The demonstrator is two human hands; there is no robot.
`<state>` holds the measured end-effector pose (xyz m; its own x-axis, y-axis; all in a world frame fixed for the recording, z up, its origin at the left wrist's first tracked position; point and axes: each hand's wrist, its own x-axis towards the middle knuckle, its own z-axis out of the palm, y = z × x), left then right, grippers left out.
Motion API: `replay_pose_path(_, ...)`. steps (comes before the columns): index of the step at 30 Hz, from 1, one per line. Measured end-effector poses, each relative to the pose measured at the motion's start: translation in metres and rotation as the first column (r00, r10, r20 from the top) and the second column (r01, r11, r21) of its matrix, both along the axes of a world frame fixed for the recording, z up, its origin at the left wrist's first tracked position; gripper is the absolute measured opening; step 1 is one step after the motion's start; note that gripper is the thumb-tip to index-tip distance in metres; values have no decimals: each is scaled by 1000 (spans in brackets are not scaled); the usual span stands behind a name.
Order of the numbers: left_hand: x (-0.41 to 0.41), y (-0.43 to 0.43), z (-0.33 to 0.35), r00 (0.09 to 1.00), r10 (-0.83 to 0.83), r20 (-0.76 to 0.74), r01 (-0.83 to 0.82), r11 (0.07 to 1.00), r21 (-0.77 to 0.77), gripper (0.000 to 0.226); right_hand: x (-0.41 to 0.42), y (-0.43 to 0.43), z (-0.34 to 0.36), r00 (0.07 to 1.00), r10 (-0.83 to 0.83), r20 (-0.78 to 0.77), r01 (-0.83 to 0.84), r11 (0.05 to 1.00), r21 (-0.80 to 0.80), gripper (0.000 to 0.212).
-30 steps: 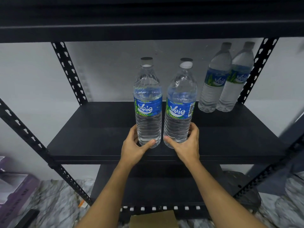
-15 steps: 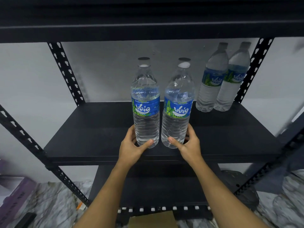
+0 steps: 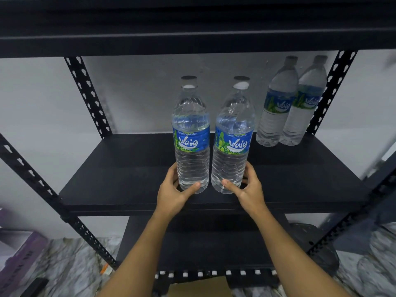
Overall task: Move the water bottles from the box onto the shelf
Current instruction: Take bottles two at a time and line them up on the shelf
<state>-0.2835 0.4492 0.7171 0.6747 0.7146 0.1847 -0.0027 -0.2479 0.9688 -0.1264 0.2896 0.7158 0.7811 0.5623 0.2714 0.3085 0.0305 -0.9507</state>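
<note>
Little has moved over the last second: both hands stay wrapped round the same two bottles, which remain upright near the front of the shelf (image 3: 117,179). The right bottle (image 3: 233,136) has turned a little, so a different part of its label faces forward.

Left hand (image 3: 171,195): fingers (image 3: 172,170) curled round the far side of the left bottle (image 3: 191,136) at its base, thumb across the front. Right hand (image 3: 249,189): same grip, mirrored, on the base of the right bottle. Both bottles are clear, with blue labels, standing just beside each other and centred left to right. I cannot tell whether their bases sit fully on the board.

Two further bottles (image 3: 276,108) stand touching at the back right corner of the same shelf, against the right rear post (image 3: 331,93).

Surface: matte black board, no visible marks. An upper board (image 3: 192,28) of the same black runs across the top of the view, and a lower board (image 3: 203,243) shows beneath. Perforated black posts (image 3: 87,97) carry the boards.

Room: a plain pale wall (image 3: 32,103) behind the rack and a marbled grey floor (image 3: 70,264). A flap of the cardboard box (image 3: 199,286) shows at the bottom edge, below the lower board. A purple carton (image 3: 19,254) lies on the floor at far left. A dark rounded object (image 3: 317,254) sits at lower right, too blurred to identify.
</note>
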Motion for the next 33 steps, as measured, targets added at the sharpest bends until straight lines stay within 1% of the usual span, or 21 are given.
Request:
replay_pose_path(5,5,-12,1,993,119,29,-120,992,46,84,0,-1,1,1000,-7,-8,7,1000,2,82)
replay_pose_path(7,6,-13,1,990,137,34,-138,989,58,86,0,-2,2,1000,-6,-5,6,1000,3,81)
replay_pose_path(11,4,-9,1,996,86,24,-87,995,45,89,-2,-1,4,999,-31,30,31,1000,0,80)
replay_pose_path(14,3,-7,1,997,69,37,-70,997,37,86,-2,-1,4,993,-74,93,77,997,-26,81)
replay_pose_path(20,9,-3,5,996,62,65,-65,997,45,79,5,3,6,987,-108,116,115,992,-52,78)
replay_pose_path(28,30,22,14,999,45,-8,-44,993,111,59,25,31,12,983,-103,150,121,986,-116,71)
replay_pose_path(31,46,43,18,996,56,-63,-47,989,140,58,42,53,14,978,-116,171,145,974,-171,69)
replay_pose_path(33,59,56,21,993,68,-96,-53,987,153,61,54,69,17,972,-129,194,168,966,-195,63)
